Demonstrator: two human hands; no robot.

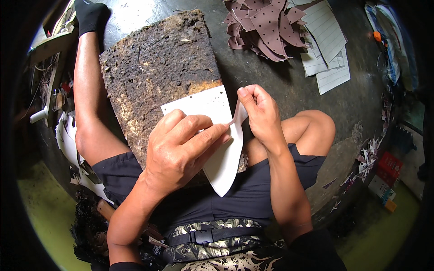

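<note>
A white, thin leather-like piece (pixel 199 104) with a pointed near end and small dark holes along its far edge lies partly over the worn board (pixel 158 58), its tip over my lap. My left hand (pixel 174 147) rests on it, fingers bent and pressed together, the fingertips at its right edge. There a narrow strip of the edge (pixel 240 116) rises, with a little mauve showing near the left fingertips. My right hand (pixel 260 110) pinches this raised edge between thumb and fingers. Whether the strip is folded or peeling away I cannot tell.
A heap of mauve cut pieces with dark holes (pixel 266 27) lies on the dark floor beyond the board. Beside it are lined paper sheets (pixel 325 40). White scraps (pixel 68 135) lie by my left leg, more scraps (pixel 368 158) at the far right near a red box (pixel 388 168).
</note>
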